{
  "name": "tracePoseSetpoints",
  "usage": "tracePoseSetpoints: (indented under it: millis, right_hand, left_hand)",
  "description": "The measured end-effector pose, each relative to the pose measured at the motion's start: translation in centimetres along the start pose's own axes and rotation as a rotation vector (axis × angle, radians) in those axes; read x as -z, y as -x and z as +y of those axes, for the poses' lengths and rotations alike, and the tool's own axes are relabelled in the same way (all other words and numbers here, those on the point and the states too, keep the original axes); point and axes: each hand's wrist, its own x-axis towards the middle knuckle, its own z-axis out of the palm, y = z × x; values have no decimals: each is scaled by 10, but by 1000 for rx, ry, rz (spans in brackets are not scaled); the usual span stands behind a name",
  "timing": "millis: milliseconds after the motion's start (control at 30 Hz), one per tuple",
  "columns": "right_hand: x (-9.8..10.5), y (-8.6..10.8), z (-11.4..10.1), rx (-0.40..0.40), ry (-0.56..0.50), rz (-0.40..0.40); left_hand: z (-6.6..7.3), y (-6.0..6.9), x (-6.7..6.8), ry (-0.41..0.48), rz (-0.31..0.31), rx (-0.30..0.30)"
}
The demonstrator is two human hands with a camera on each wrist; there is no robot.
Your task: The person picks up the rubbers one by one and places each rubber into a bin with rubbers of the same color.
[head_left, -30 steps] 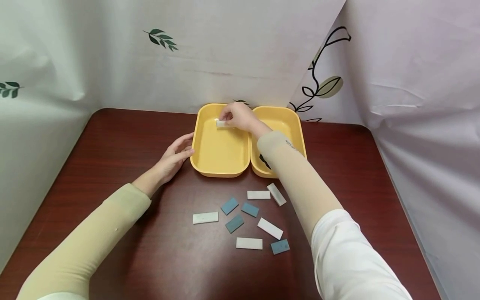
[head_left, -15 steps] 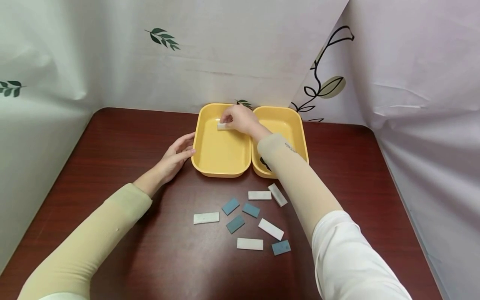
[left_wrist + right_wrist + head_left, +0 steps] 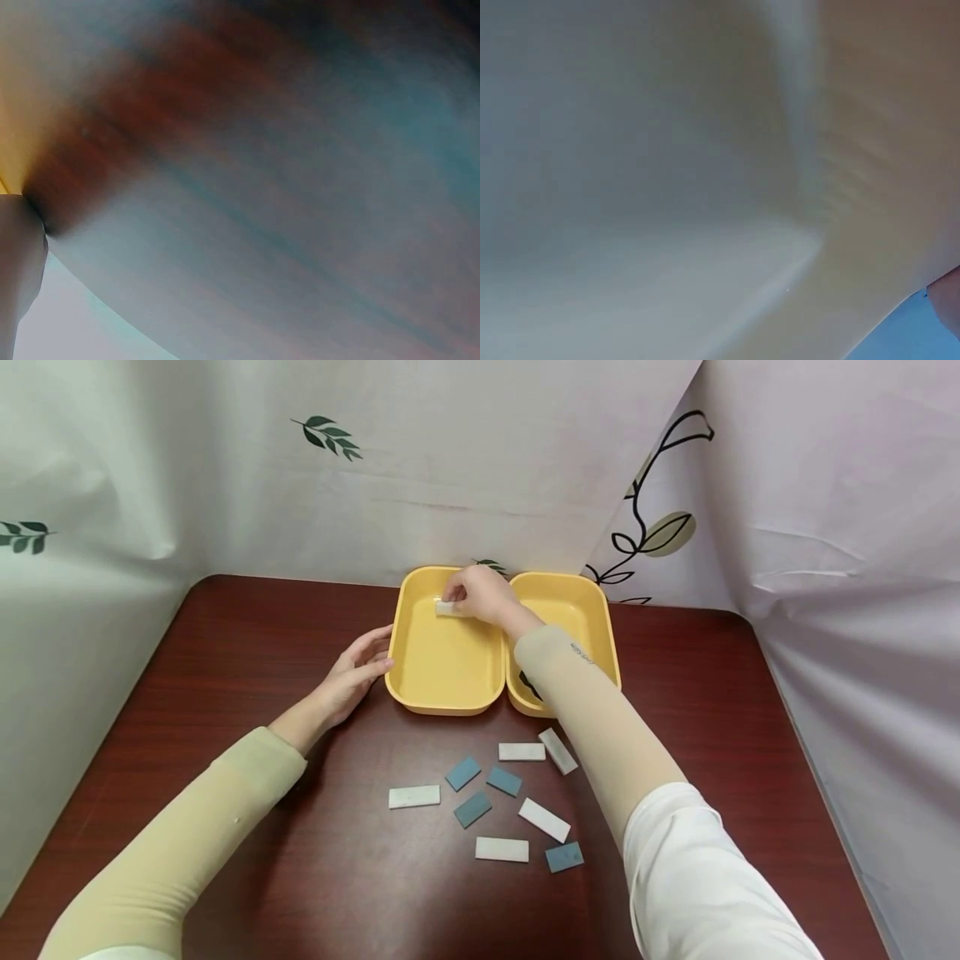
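Note:
In the head view, my right hand (image 3: 482,593) reaches into the left yellow tray (image 3: 446,681). Its thumb and fingers pinch a white rectangular tile (image 3: 446,608) near the tray's far end; the hand covers part of the tile. My left hand (image 3: 351,679) rests against that tray's outer left wall, fingers and thumb touching it. Nearer me lie several white tiles (image 3: 502,849) and several smaller blue-grey tiles (image 3: 472,809), scattered on the table. Both wrist views are too blurred to show the held tile.
A second yellow tray (image 3: 613,647) stands right beside the first, with a black object (image 3: 529,685) in it, partly hidden by my right forearm. Both trays sit at the back of the dark red table (image 3: 300,860). A white leaf-printed curtain (image 3: 465,460) hangs behind.
Hardly anything differs. My right hand stays at the same spot in the left tray with the white tile, and the left hand keeps its place. The whole view shifts slightly.

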Motion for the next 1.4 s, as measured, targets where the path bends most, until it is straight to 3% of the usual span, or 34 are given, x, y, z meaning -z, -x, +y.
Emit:
tracePoseSetpoints:
  millis: [833, 1400]
  right_hand:
    - [-3, -3, -3, -71, 52, -28]
    - [-4, -5, -2, -61, 66, -44]
  left_hand:
    - [-1, 0, -1, -6, -1, -11]
    - [1, 0, 0, -8, -3, 16]
